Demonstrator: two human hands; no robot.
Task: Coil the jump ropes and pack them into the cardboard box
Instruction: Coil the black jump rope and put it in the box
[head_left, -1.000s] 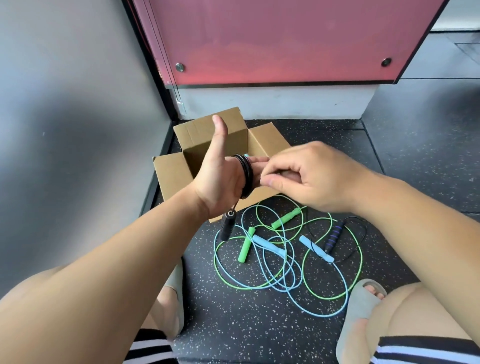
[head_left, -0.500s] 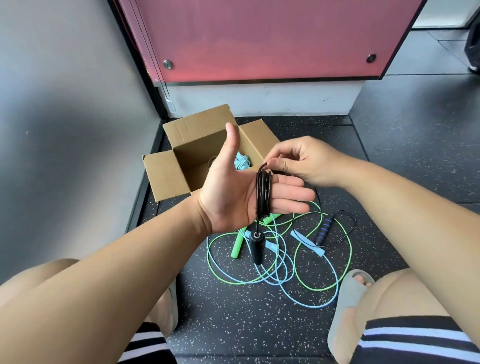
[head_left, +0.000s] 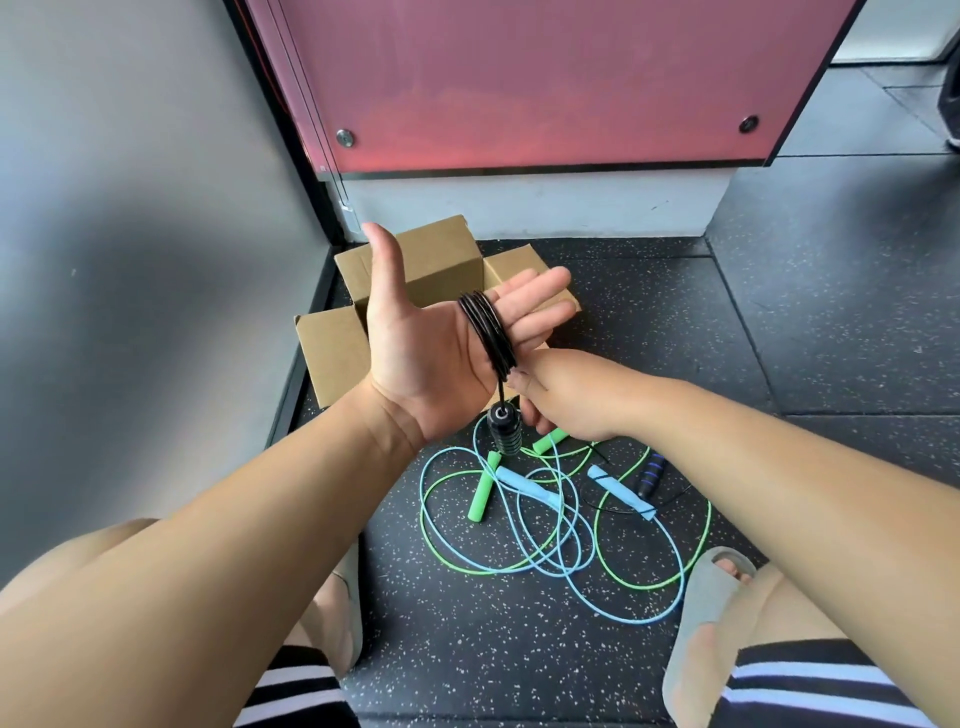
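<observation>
My left hand (head_left: 426, 358) is held palm up over the cardboard box (head_left: 332, 353), fingers straight and thumb raised. Several turns of the black jump rope (head_left: 488, 332) are wound round its fingers. One black handle (head_left: 504, 431) dangles below the palm. My right hand (head_left: 571, 400) is just under the left hand's edge and pinches the rope where it leaves the coil. The rope's other handle (head_left: 652, 470), black with blue rings, lies on the floor. A green jump rope (head_left: 480, 499) and a light blue jump rope (head_left: 527, 486) lie tangled on the floor in front of the box.
The open box stands in the corner between a grey wall (head_left: 130, 260) and a red panel (head_left: 545, 83). My feet in grey slippers (head_left: 711, 613) flank the ropes on the dark speckled floor (head_left: 779, 338).
My right hand came down from above the left fingers to below the left hand, carrying the rope round. The left palm has tilted further upward.
</observation>
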